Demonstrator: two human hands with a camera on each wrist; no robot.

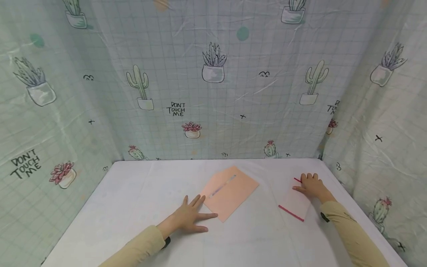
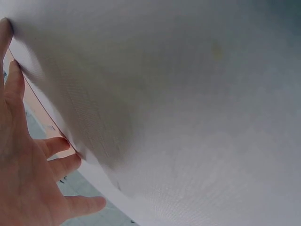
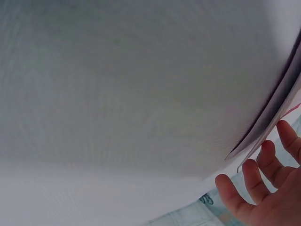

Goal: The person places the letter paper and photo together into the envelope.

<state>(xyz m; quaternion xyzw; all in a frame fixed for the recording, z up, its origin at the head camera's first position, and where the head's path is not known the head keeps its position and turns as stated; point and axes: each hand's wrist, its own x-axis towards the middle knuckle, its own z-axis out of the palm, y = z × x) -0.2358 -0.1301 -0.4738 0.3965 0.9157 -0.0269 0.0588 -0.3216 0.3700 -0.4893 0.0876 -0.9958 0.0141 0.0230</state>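
Envelope (image 1: 230, 193), peach-coloured, lay flat near the middle of the white table (image 1: 133, 193), its long edge angled away toward the far right. The left hand (image 1: 188, 218) lay palm down just off its near left corner, fingers straight and spread; the fingertips met the envelope's edge (the left wrist view showed a thin peach strip (image 2: 37, 110) right under the fingers (image 2: 59, 145)). It gripped nothing. Well apart to the right, a clear sleeve with red edges (image 1: 293, 202) lay flat. The right hand (image 1: 311, 185) rested on its far end, fingers (image 3: 263, 160) loosely bent and pressing down, not curled round it. Cactus-print cloth (image 1: 213, 74) walled in the table.
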